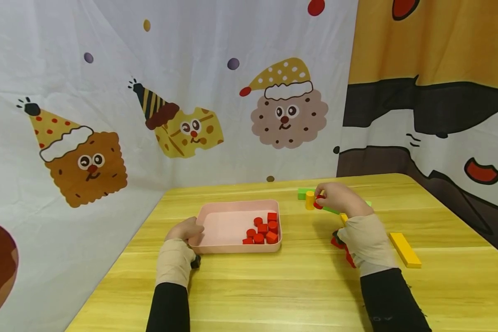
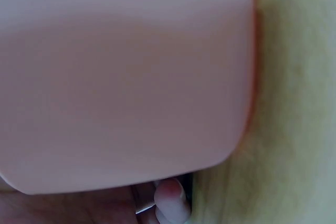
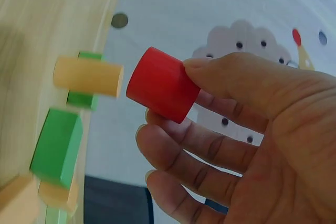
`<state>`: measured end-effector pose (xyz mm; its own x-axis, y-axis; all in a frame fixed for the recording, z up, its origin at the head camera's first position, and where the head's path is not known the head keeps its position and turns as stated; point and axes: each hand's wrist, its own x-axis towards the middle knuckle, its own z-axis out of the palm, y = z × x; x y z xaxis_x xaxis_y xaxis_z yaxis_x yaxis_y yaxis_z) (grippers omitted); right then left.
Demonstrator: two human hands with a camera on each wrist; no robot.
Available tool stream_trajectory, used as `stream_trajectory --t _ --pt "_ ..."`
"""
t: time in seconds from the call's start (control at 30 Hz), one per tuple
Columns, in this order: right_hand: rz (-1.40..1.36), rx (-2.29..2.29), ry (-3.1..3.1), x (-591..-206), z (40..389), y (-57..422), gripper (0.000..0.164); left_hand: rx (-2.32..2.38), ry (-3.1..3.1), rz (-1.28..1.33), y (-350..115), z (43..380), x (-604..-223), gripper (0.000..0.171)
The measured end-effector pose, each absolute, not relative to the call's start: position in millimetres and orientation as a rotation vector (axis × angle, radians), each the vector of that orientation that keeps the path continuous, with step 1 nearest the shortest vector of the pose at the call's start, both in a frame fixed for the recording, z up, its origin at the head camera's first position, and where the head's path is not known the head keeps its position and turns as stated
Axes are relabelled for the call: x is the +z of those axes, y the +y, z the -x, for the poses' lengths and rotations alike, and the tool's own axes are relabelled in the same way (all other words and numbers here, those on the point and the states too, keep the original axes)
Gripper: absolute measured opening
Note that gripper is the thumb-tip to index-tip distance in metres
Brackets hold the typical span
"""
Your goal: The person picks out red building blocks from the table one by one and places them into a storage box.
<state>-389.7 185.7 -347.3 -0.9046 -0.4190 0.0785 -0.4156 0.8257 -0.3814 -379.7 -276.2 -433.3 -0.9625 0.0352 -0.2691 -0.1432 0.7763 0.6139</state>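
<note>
At the left end of a pink tray (image 1: 228, 249), my left hand (image 1: 183, 229) grips the wall near the front corner. The left wrist view is mostly filled by the tray's side (image 2: 131, 93), with a fingertip (image 2: 170, 195) below its edge. Several red blocks (image 1: 263, 229), cylinders and cubes, lie in the tray's right part. My right hand (image 1: 341, 199) pinches a red cylinder block (image 3: 163, 84) between thumb and fingers, raised above the table. A yellow cylinder (image 1: 310, 200) stands just left of it in the head view.
Green blocks (image 1: 304, 193) lie behind the yellow cylinder and partly behind the right hand. More red blocks (image 1: 349, 257) sit under the right wrist. A long yellow block (image 1: 405, 250) lies to the right on the wooden table (image 1: 274, 290). A printed curtain (image 1: 216, 170) hangs behind.
</note>
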Motion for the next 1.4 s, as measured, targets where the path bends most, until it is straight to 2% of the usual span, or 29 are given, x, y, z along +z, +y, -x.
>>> stream_trajectory --t 0.23,0.53,0.77,1.1,1.27,1.4 --pt "0.777 -0.561 3.06 -348 388 156 0.02 0.936 2.731 0.078 -276 379 -435 0.057" --pt "0.953 -0.5 3.09 -351 385 116 0.022 0.995 2.692 0.079 -276 380 -434 0.063" --pt "1.147 -0.581 2.963 -358 381 80 0.019 0.989 2.686 0.077 -275 380 -432 0.063" --pt "1.365 -0.48 2.953 -372 374 41 0.023 0.961 2.705 0.081 -277 380 -429 0.064" --pt "1.418 -0.433 3.021 -385 371 24 0.029 0.976 2.695 0.091 -277 380 -431 0.063" --pt "1.397 -0.459 2.988 -392 367 13 0.027 0.958 2.703 0.089 -276 382 -432 0.061"
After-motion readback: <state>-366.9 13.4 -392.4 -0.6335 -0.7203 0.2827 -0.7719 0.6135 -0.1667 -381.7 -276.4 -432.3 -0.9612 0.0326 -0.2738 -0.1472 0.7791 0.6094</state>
